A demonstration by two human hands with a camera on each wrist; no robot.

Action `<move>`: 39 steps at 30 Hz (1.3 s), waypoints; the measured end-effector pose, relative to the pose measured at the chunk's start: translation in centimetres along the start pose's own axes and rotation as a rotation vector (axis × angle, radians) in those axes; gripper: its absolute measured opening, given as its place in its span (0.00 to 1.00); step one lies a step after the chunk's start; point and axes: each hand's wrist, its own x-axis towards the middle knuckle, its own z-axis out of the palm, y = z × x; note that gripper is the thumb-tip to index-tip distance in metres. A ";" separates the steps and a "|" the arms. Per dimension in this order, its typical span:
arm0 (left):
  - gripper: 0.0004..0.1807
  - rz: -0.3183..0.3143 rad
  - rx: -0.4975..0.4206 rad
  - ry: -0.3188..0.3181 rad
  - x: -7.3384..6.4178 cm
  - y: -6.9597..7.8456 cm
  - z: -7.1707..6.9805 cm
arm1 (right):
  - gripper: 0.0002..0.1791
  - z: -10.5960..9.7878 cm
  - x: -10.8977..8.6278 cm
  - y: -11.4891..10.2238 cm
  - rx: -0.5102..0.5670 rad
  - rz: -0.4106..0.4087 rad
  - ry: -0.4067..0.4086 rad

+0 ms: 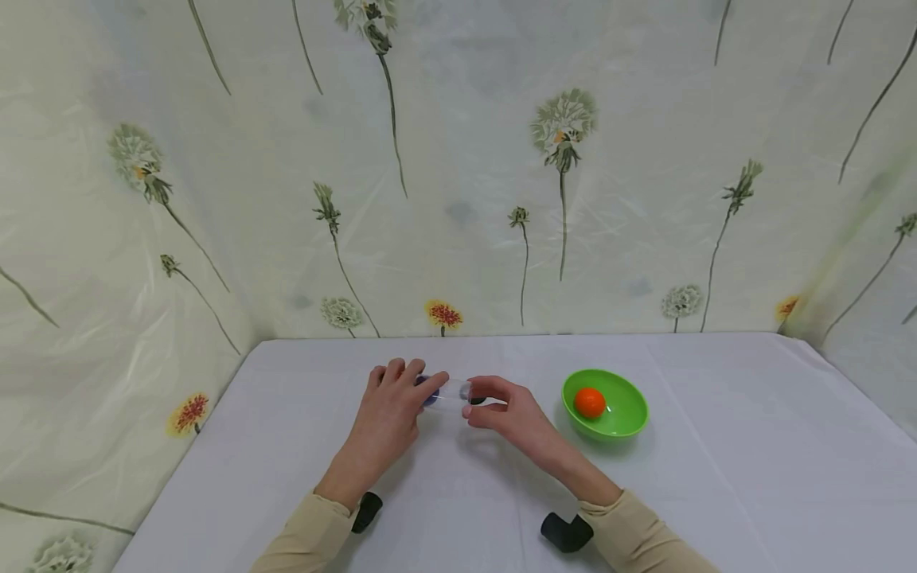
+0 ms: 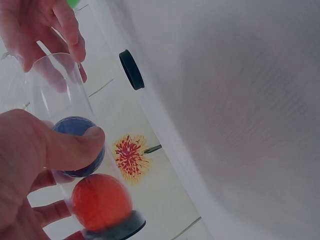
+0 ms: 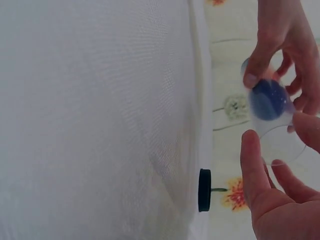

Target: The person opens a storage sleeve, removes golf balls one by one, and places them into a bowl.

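A clear plastic tube (image 2: 72, 102) is held up between the two hands, lying nearly level in the head view. My left hand (image 1: 387, 418) grips it, its thumb across a blue ball (image 2: 75, 125) inside. Beyond that ball sits an orange-red ball (image 2: 102, 202), against the black cap (image 2: 127, 227) that closes this end. My right hand (image 1: 519, 418) holds the tube's uncapped end, thumb and fingers on either side of the rim (image 3: 284, 145). A second black cap (image 3: 204, 190) rests on the table, partly hidden behind the right fingers in the head view.
Right of the hands stands a green bowl (image 1: 623, 406) with an orange ball (image 1: 590, 403) in it. A white cloth covers the table (image 1: 752, 446). Flower-printed sheeting (image 1: 458, 159) rises behind it and along the sides. Black fittings (image 1: 566, 532) show beside both sleeves.
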 end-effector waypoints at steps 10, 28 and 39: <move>0.33 0.013 0.007 0.028 -0.2 -0.1 0.0 | 0.27 0.3 -0.3 0.0 -0.012 -0.003 -0.013; 0.36 0.006 -0.006 0.031 -0.3 -0.1 -0.2 | 0.24 0.8 -0.3 0.2 -0.035 -0.029 0.049; 0.36 0.025 0.021 0.026 -0.3 0.0 0.0 | 0.28 0.7 -0.2 0.4 -0.091 -0.007 0.080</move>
